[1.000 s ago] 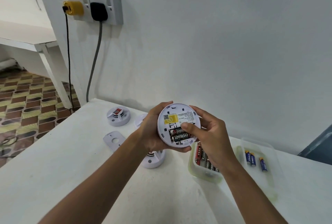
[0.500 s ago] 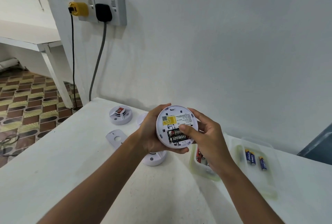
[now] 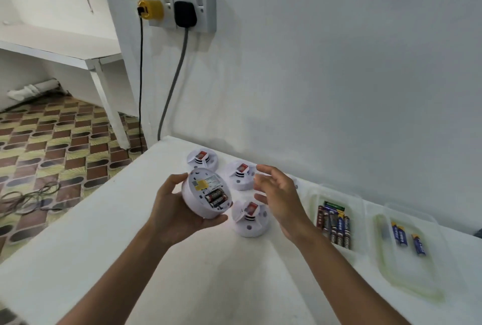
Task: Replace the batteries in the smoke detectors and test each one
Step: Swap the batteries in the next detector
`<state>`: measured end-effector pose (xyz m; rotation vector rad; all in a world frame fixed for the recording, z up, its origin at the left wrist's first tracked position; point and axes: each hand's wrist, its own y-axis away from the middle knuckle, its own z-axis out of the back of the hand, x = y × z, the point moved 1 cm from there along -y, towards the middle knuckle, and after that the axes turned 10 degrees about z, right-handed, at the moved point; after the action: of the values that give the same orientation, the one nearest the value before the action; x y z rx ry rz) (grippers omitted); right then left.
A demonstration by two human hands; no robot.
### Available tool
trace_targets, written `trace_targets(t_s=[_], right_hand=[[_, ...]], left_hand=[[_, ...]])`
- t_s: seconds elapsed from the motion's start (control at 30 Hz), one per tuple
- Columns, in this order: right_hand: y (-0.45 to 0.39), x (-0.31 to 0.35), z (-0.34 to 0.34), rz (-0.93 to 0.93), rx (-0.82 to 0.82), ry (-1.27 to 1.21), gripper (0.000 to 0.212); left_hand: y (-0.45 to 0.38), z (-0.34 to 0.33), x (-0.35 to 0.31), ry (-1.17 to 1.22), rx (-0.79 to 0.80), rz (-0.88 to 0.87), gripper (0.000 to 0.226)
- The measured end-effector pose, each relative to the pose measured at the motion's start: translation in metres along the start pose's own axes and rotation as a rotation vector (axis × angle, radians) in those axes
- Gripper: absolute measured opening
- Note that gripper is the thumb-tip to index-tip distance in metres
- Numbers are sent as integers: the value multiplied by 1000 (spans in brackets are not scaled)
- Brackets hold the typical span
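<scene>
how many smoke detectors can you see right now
4 round white plastic smoke detectors: one held in the left hand at, three on the white table at. More may hide behind the right hand.

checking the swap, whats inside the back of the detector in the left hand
Two black-and-red batteries sit side by side in the open back of the detector. Its contacts are hidden.

We count four smoke detectors: one (image 3: pixel 207 195) held above the table (image 3: pixel 104 246), three on it (image 3: pixel 202 159) (image 3: pixel 240 175) (image 3: pixel 249 218). Two batteries (image 3: pixel 216 196) sit inside the held one. Two clear trays (image 3: pixel 362 210) (image 3: pixel 417 285) lie right of it.
</scene>
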<state>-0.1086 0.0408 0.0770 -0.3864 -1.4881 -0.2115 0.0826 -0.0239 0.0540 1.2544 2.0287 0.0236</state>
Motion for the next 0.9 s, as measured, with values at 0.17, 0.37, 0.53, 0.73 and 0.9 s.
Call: trace_targets(t_s=[0.17,0.37,0.53,0.73,0.9], right_hand=[[-37,-29,-71,135,222,482,24],[-65,-61,-118,51,522,990,51],[-72,-80,-140,88,477,1149,48],[-77,-83,-144,48,441,1084,38],[-71,-56,-142,-187,472,633,83]], left_hand=[[32,61,-10,28,-128,-92,82],[41,101,-12,-11,-200,-67,83],[38,113,-17,-15,-179,-41,92],[35,120,-18,16,-105,-36,81],[35,129,-17,31,-29,-37,81]])
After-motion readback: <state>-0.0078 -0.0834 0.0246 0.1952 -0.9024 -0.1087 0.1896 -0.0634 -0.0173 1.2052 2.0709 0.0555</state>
